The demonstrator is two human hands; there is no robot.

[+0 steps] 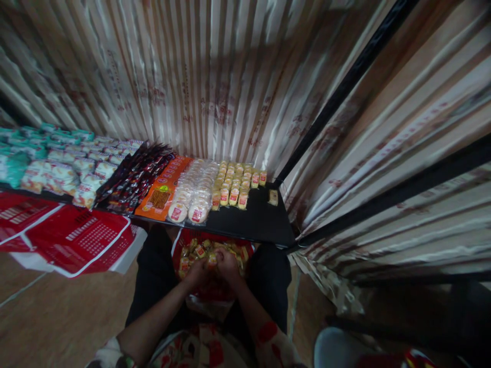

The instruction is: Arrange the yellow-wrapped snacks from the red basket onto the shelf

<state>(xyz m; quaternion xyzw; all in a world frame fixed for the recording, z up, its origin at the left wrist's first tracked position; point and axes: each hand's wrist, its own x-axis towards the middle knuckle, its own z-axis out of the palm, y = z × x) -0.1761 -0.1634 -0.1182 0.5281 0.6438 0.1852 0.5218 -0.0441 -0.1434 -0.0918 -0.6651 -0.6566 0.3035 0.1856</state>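
Before the shelf's edge, hemmed between knees, left hand and right hand clasp a packet.

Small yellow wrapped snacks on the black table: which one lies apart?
The small pale-yellow wrapped snack alone near the right end of the black table; the others cluster leftward.

The single head-worn camera looked forward and down from above dark-trousered legs. A flat black tabletop lay near, pleated striped beige sheeting far.
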